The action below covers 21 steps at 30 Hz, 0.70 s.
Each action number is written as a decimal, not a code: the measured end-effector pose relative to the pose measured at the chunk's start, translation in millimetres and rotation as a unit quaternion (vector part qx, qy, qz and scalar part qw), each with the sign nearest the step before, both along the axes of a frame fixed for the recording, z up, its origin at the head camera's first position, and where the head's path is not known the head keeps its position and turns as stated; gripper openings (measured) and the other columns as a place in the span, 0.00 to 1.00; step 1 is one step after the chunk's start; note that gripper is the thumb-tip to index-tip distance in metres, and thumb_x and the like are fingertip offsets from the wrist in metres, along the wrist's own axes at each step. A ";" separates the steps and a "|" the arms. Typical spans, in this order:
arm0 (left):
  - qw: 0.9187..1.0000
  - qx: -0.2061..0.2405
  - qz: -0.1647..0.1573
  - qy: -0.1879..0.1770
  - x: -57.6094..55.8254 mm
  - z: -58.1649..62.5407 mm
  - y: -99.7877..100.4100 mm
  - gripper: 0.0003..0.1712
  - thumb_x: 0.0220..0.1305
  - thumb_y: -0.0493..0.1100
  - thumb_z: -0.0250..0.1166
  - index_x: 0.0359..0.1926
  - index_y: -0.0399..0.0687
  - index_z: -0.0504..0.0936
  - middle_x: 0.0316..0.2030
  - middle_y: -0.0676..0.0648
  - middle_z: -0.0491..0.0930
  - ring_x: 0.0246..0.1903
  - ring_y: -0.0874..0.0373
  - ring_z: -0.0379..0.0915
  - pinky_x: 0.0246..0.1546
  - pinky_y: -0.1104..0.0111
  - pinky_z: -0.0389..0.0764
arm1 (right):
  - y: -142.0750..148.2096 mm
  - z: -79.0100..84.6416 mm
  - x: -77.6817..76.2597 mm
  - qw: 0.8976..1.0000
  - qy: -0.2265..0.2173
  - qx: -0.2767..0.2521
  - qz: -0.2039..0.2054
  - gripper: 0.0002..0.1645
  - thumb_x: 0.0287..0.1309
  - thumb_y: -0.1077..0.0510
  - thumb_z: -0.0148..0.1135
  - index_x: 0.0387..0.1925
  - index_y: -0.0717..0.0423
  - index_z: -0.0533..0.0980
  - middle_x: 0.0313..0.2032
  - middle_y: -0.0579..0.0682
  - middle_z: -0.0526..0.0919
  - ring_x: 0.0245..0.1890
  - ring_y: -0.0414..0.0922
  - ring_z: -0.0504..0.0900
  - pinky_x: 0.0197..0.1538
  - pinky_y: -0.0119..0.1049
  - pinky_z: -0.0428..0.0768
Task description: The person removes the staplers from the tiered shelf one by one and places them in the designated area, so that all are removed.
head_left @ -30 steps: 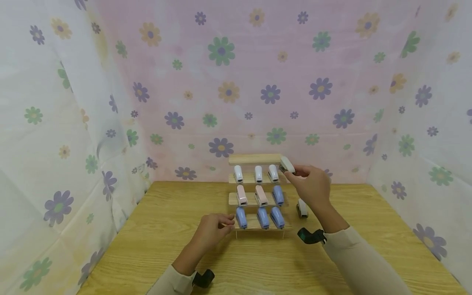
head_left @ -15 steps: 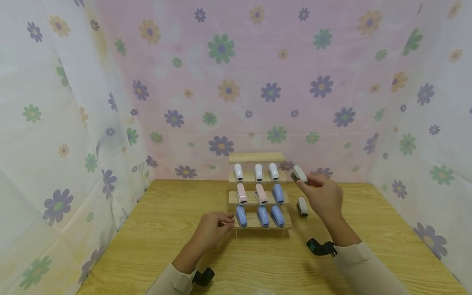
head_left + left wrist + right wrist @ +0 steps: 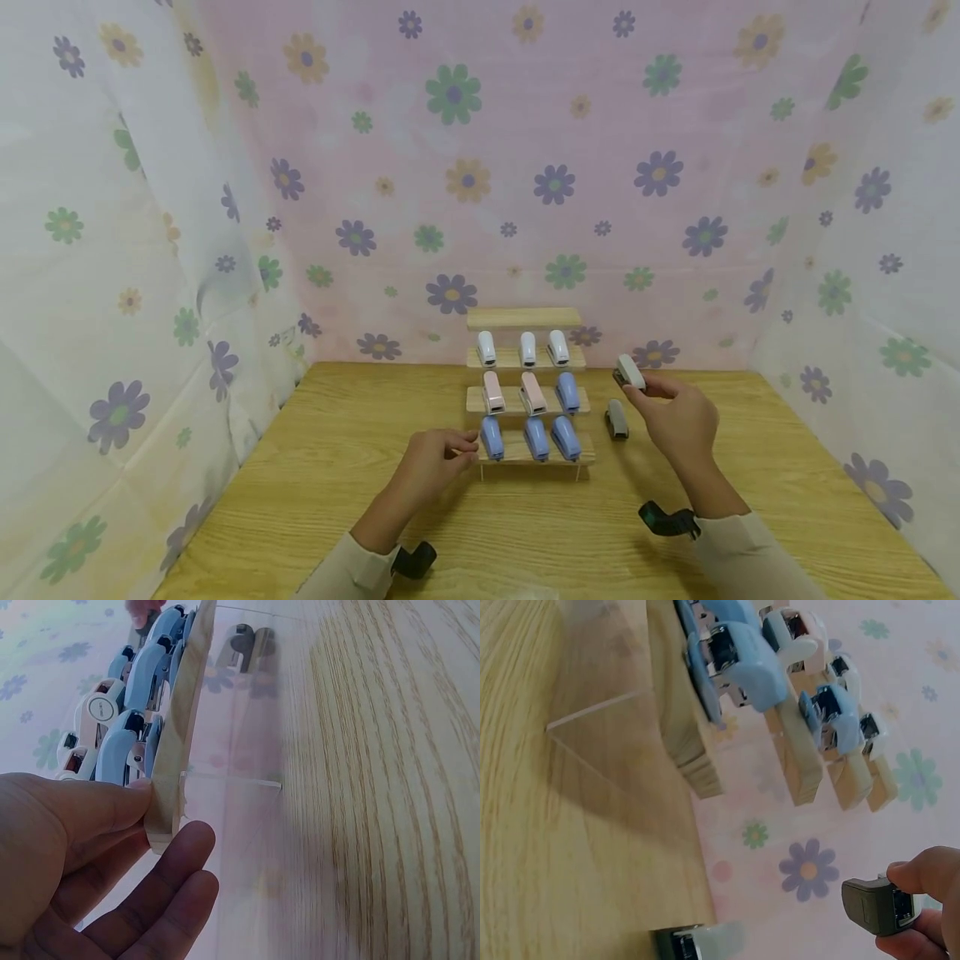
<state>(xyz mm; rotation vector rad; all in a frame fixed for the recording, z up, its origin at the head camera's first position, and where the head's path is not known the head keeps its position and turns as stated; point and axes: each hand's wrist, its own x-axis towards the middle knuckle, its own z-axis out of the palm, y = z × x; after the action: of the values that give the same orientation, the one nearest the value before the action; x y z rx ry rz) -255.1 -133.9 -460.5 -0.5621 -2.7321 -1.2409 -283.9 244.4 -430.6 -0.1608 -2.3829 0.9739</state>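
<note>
A tiered wooden display rack (image 3: 522, 317) bears small staplers: three white ones on an upper tier, two pink and one blue in the middle, and blue ones (image 3: 536, 439) along the lowest tier. At the rack's lower left corner, my left hand (image 3: 437, 462) pinches the end of the bottom wooden shelf (image 3: 174, 761). Out to the right, my right hand (image 3: 681, 417) holds a white-and-grey stapler (image 3: 628, 372) between thumb and fingers, raised beside the rack. Below it a second white-and-grey stapler (image 3: 617, 420) stands on the table, just right of the rack.
Clear side panels (image 3: 600, 750) support the rack's shelves. The wood-grain table (image 3: 360, 417) extends around it. Flower-patterned cloth (image 3: 480, 142) encloses the back and both sides. A black wrist camera (image 3: 667, 519) sits on each forearm.
My right hand has drawn the stapler away from the top right of the rack, moving right and down towards the stapler on the table. My left hand has stayed at the shelf.
</note>
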 end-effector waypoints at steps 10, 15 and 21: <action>1.000 0.004 -0.004 0.003 -0.7 -0.7 -0.1 0.07 0.66 0.40 0.73 0.44 0.45 0.93 0.54 0.50 0.88 0.45 0.54 0.85 0.35 0.74 0.82 | 16.5 -20.1 -4.5 0.998 -0.057 -0.023 -0.026 0.34 0.61 0.31 0.69 0.56 0.51 0.86 0.45 0.53 0.92 0.43 0.56 0.86 0.34 0.39 0.72; 1.000 0.001 -0.002 0.005 -0.6 -0.6 -1.2 0.07 0.66 0.40 0.73 0.43 0.46 0.93 0.54 0.51 0.88 0.45 0.54 0.86 0.36 0.74 0.82 | 24.1 -27.5 -6.5 0.997 -0.071 -0.025 -0.032 0.35 0.61 0.30 0.68 0.57 0.51 0.86 0.45 0.54 0.92 0.43 0.55 0.86 0.35 0.41 0.73; 1.000 -0.003 -0.006 0.010 -1.3 -1.6 -0.4 0.07 0.66 0.40 0.73 0.43 0.46 0.93 0.54 0.51 0.88 0.47 0.53 0.86 0.37 0.74 0.83 | 30.6 -34.9 -6.8 0.995 -0.091 -0.020 -0.035 0.35 0.61 0.30 0.68 0.56 0.51 0.86 0.43 0.53 0.92 0.36 0.51 0.86 0.35 0.41 0.72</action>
<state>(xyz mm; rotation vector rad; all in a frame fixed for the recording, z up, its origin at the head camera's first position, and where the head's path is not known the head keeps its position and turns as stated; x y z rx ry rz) -256.4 -134.4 -462.1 -0.5900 -2.7208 -1.2220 -290.6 275.0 -465.5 -0.3597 -2.5038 1.0128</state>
